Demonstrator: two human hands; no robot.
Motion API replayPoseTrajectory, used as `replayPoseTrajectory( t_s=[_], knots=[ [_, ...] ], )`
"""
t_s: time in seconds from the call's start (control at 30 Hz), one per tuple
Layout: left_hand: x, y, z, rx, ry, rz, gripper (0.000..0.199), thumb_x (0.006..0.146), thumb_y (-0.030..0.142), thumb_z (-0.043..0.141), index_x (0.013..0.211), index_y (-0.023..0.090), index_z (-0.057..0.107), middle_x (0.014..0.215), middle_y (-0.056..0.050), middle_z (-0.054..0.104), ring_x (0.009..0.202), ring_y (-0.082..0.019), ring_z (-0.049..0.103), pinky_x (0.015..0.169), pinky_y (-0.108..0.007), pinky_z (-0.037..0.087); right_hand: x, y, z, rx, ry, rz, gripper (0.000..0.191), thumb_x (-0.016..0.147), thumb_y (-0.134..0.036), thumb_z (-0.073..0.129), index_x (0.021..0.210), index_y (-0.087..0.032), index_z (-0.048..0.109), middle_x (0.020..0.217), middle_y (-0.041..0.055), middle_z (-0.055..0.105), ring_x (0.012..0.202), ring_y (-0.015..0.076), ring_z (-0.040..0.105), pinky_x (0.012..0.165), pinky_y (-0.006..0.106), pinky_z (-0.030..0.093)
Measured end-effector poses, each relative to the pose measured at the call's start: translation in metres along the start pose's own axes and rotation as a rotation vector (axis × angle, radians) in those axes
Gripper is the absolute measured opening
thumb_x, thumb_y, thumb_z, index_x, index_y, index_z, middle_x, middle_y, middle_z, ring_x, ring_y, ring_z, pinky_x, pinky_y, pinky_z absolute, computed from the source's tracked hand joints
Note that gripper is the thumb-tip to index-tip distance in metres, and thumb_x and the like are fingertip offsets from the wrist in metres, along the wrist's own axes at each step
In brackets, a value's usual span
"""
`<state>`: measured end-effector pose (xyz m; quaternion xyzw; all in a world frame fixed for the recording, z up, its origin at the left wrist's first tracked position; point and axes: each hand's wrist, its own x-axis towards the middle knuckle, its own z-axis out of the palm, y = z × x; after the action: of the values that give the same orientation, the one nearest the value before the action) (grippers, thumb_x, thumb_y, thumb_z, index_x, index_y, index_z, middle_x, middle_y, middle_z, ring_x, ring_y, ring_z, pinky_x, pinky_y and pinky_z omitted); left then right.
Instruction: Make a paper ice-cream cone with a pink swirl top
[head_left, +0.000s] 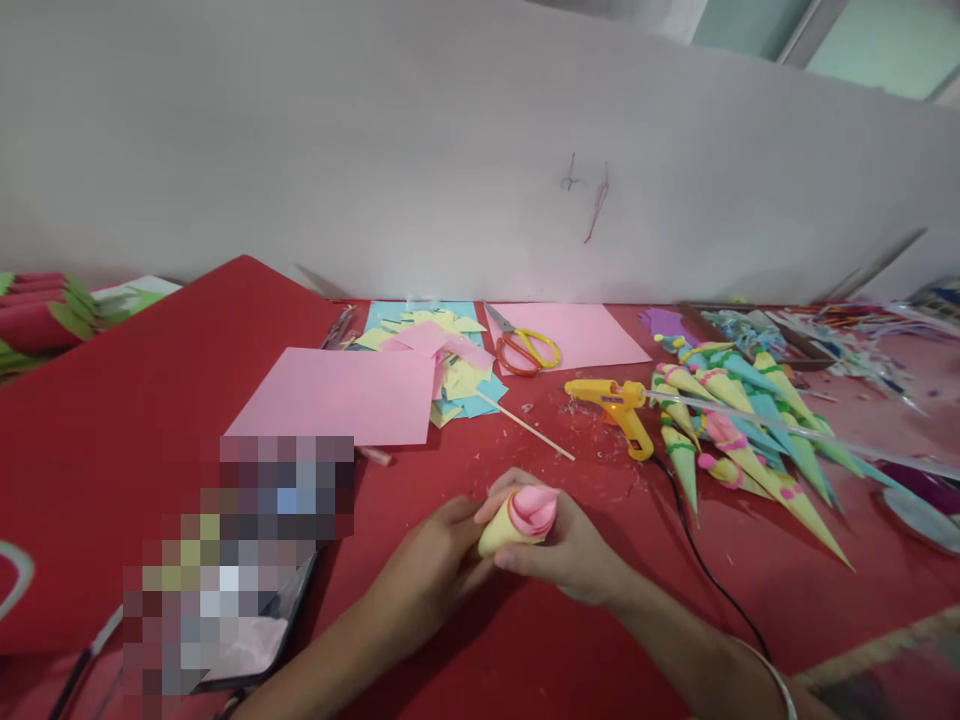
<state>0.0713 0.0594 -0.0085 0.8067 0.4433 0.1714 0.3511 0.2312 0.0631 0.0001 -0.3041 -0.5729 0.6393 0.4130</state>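
Observation:
A rolled yellow paper cone [495, 532] with a swirl of pink paper [534, 510] at its mouth is held between both hands, close to me over the red table. Around its right side and front, my right hand [574, 550] is closed, with the thumb along the lower rim. My left hand [446, 545] grips the cone from the left; its fingertips are partly hidden behind the paper. The cone's narrow end cannot be seen. Beyond the hands lie a yellow glue gun [616, 400] with a clear glue stick and a thin wooden stick [525, 425].
Finished paper cones [750, 420] are heaped at the right. Scissors [525, 345] rest on pink paper [600, 335], beside cut paper scraps [457, 370]. A pink sheet [345, 395] lies left. A black cord [697, 540] runs past my right arm. A blurred-out device [247, 560] sits left.

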Motion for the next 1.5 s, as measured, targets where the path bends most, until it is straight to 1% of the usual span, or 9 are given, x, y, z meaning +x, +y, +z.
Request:
replayPoseTrajectory(
  t_s=[0.17,0.3,0.5,0.73,0.87,1.03,1.2,1.4,1.5],
  knots=[
    [0.000,0.005,-0.003,0.030,-0.030,0.103,0.027,0.086,0.037,0.040,0.080,0.017,0.058,0.076,-0.004,0.059,0.067,-0.015,0.055,0.060,-0.023,0.042,0.000,0.002,-0.001,-0.013,-0.005,0.005,0.024,0.066,-0.033,0.068,0.083,-0.018,0.060,0.078,-0.0007,0.048,0.069,0.0108,0.046,0.062,0.022,0.039],
    [-0.001,0.008,-0.005,0.010,-0.046,0.119,0.028,0.087,0.036,0.038,0.078,0.016,0.057,0.076,-0.003,0.058,0.066,-0.014,0.053,0.060,-0.022,0.041,-0.001,0.000,-0.001,-0.015,-0.040,-0.014,0.026,0.064,-0.033,0.069,0.085,-0.019,0.062,0.083,0.0006,0.048,0.072,0.0115,0.047,0.064,0.023,0.040],
    [-0.002,0.008,-0.005,0.028,-0.068,0.171,0.033,0.089,0.034,0.032,0.075,0.016,0.056,0.075,-0.003,0.058,0.066,-0.014,0.051,0.062,-0.022,0.041,-0.001,0.004,0.002,0.051,0.042,-0.027,0.022,0.067,-0.038,0.065,0.077,-0.018,0.062,0.070,-0.0004,0.050,0.062,0.0104,0.046,0.056,0.022,0.040],
    [-0.001,0.007,-0.006,-0.016,-0.078,0.214,0.033,0.090,0.034,0.028,0.084,0.017,0.055,0.084,-0.005,0.060,0.071,-0.015,0.054,0.067,-0.023,0.042,0.000,0.010,0.003,0.043,0.026,0.016,0.026,0.064,-0.033,0.068,0.085,-0.019,0.063,0.082,0.0011,0.057,0.074,0.0134,0.052,0.068,0.025,0.043],
    [-0.001,0.005,-0.006,0.004,-0.078,0.189,0.030,0.089,0.034,0.033,0.083,0.017,0.057,0.083,-0.005,0.062,0.070,-0.015,0.055,0.065,-0.023,0.043,0.001,0.008,0.004,-0.033,0.083,0.032,0.025,0.065,-0.035,0.065,0.084,-0.018,0.065,0.083,0.0024,0.060,0.077,0.0158,0.054,0.073,0.030,0.044],
    [-0.001,-0.001,-0.009,0.010,0.061,0.104,0.023,0.083,0.037,0.047,0.088,0.018,0.059,0.088,-0.006,0.061,0.081,-0.018,0.055,0.071,-0.028,0.044,0.001,0.007,0.005,-0.112,0.110,0.009,0.018,0.066,-0.028,0.064,0.082,-0.019,0.064,0.080,0.0009,0.060,0.076,0.0150,0.054,0.075,0.029,0.044],
    [-0.001,-0.003,-0.010,-0.171,0.064,0.072,0.017,0.082,0.032,0.050,0.086,0.019,0.061,0.088,-0.003,0.063,0.083,-0.017,0.057,0.074,-0.026,0.043,0.003,0.007,0.003,-0.237,0.117,-0.035,0.017,0.069,-0.026,0.062,0.084,-0.020,0.063,0.082,0.0008,0.056,0.080,0.0153,0.052,0.077,0.029,0.042],
    [-0.001,0.000,-0.007,-0.244,0.068,0.075,0.020,0.080,0.035,0.052,0.078,0.018,0.062,0.076,-0.001,0.064,0.068,-0.015,0.057,0.063,-0.024,0.045,0.002,0.007,0.000,-0.103,0.029,0.007,0.027,0.069,-0.038,0.063,0.090,-0.020,0.062,0.083,0.0009,0.053,0.074,0.0134,0.050,0.071,0.028,0.043],
    [-0.002,0.001,-0.008,-0.191,0.082,0.068,0.022,0.079,0.037,0.052,0.082,0.018,0.063,0.077,-0.002,0.064,0.068,-0.015,0.057,0.063,-0.024,0.045,0.001,0.008,-0.001,-0.041,0.051,-0.019,0.031,0.065,-0.039,0.066,0.089,-0.020,0.062,0.083,0.0004,0.050,0.074,0.0126,0.049,0.069,0.026,0.042]
  ],
)
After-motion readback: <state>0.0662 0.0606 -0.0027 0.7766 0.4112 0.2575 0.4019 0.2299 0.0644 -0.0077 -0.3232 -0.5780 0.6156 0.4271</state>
